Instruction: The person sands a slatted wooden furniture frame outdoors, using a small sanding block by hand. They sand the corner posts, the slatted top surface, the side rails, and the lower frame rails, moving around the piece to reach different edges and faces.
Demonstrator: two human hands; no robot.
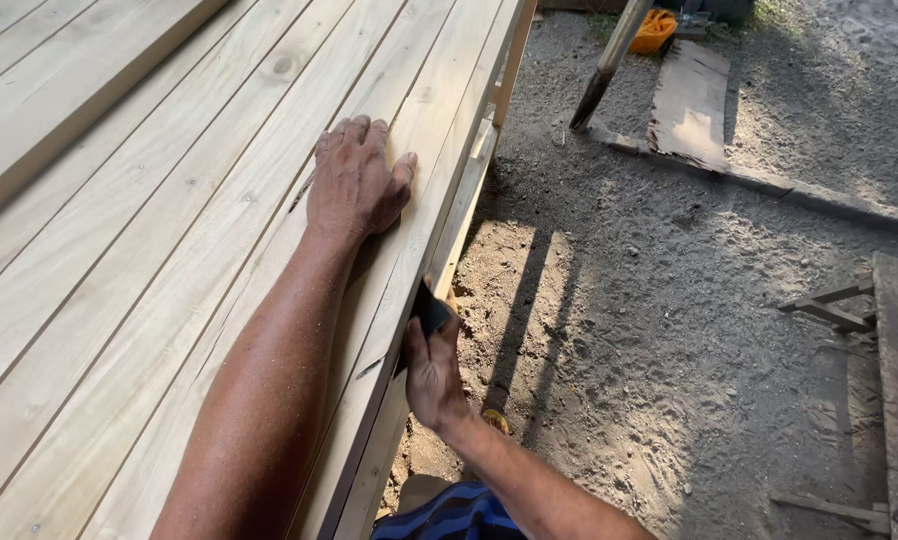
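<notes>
My left hand [355, 185] lies flat, palm down and fingers apart, on the pale wooden planks [169, 240] of a large slatted surface, close to its right edge. My right hand [433, 372] is lower down at that edge [439, 235], closed around a small dark block [430, 312] that presses against the side of the outer plank. Fine sawdust clings to my left forearm.
Sandy ground [629, 330] lies to the right. A weathered board [689, 100] and a long timber lie on it, a leaning pole [605, 70] stands near an orange object [654, 30], and another worn board with small wooden pieces [834, 310] sits far right.
</notes>
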